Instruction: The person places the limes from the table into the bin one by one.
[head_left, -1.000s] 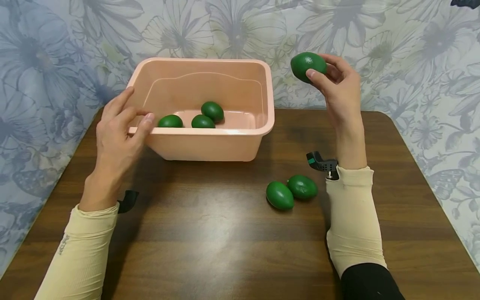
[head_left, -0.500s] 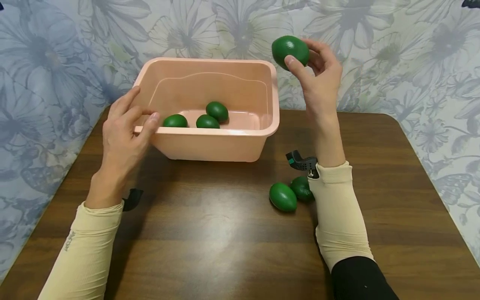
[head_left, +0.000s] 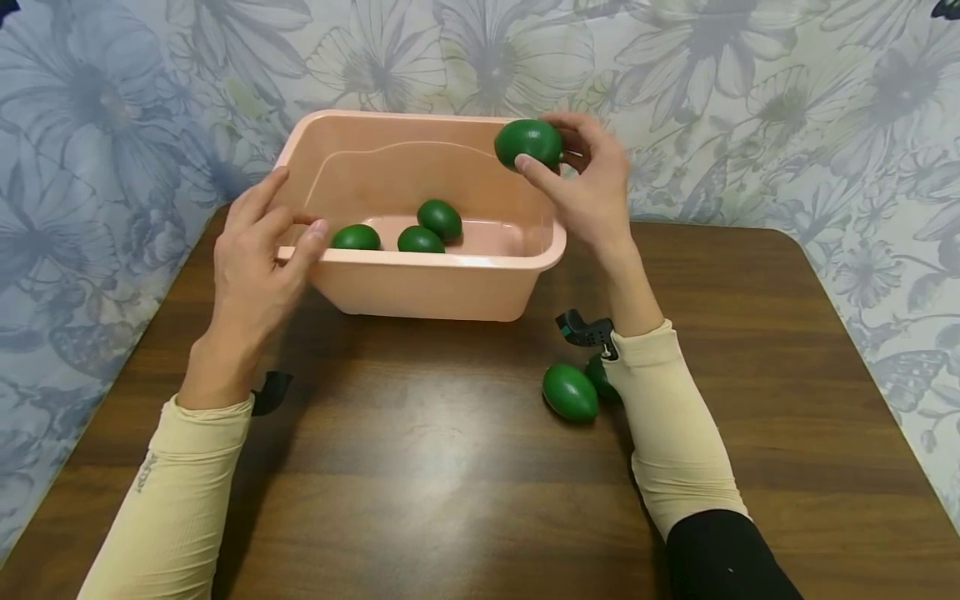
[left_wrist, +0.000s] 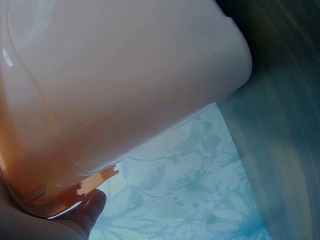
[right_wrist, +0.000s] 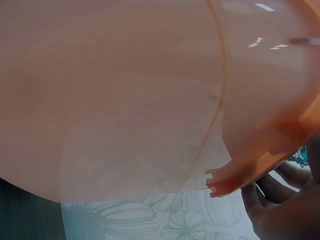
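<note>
In the head view my right hand [head_left: 588, 183] pinches a glossy green lime [head_left: 527, 143] between thumb and fingers, over the right end of a peach plastic basin [head_left: 427, 285]. My left hand [head_left: 262, 242] grips the basin's left front corner, its thumb at the front rim and its fingers along the side. Inside the basin lie three more limes, one of them a lime [head_left: 441, 219] toward the back. The left wrist view shows the basin wall [left_wrist: 125, 75] with a finger under the rim. In the right wrist view the basin wall [right_wrist: 125, 110] hides the held lime.
Two limes rest on the brown wooden table [head_left: 420, 467], right of the middle. The nearer lime [head_left: 570, 392] shows whole; the farther lime [head_left: 602, 377] is partly behind the right sleeve [head_left: 675, 417]. A flower-patterned wall [head_left: 720, 75] stands behind the basin.
My right hand has moved left, carrying the lime from beside the basin to over its right end, and has come lower. My left hand keeps its place on the basin's corner.
</note>
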